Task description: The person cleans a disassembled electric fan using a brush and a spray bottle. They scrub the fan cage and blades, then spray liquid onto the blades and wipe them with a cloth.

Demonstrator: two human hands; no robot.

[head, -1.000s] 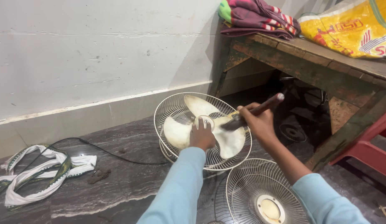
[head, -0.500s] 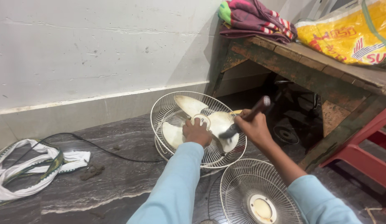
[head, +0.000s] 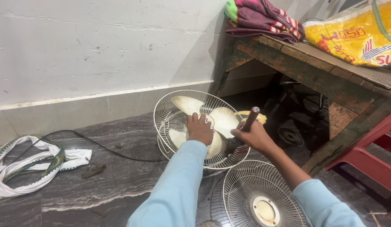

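**Hands at work on a fan, floor level**

Left hand (head: 199, 129) rests fingers-down on the hub of the cream fan blade (head: 223, 120), which sits in the rear wire guard (head: 170, 110) on the dark stone floor. Right hand (head: 252, 136) is closed round a dark-handled tool (head: 247, 123) w/ its tip near the blade. Front guard (head: 258, 197) lies just beside; wooden bench (head: 313, 63) at right.

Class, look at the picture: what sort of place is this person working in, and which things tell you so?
Probably a home or small repair corner, worked on the floor: a dismantled fan on the stone floor, a worn wooden bench holding folded cloth.
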